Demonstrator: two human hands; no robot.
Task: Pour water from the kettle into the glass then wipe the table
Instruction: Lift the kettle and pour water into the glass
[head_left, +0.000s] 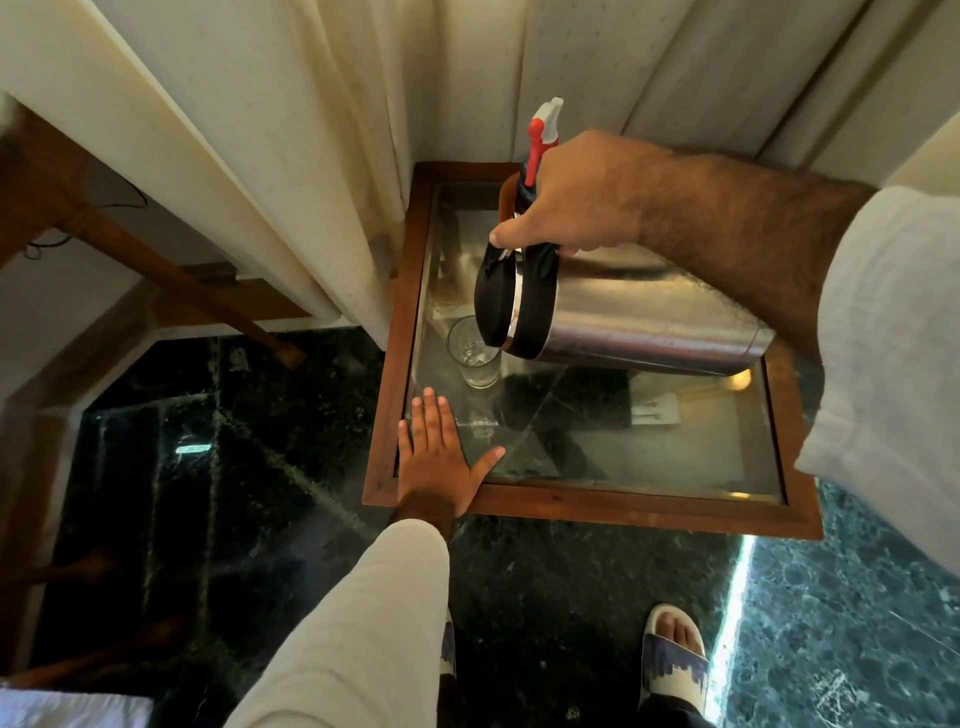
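Curtains (291, 156) hang behind the table (623, 506), a glass top in a wooden frame, and that table is the landmark for the rest. Above its middle the kettle (628, 317) is tipped almost level, its black lidded end lowered toward the glass (472, 353) at the table's far left corner — a pouring posture, spout over the rim. Closed round the kettle's handle from above, the right hand (582, 197) carries its whole weight. On the table's near left corner the left hand (441, 452) lies flat with fingers spread, holding nothing, probably bracing the body as it leans in. Behind the right hand a spray bottle (543, 135) shows only its nozzle and trigger — its body is hidden. The spout is masked by the lid end, so no stream can be made out, and the water level in the glass is hard to read. No cloth is visible.
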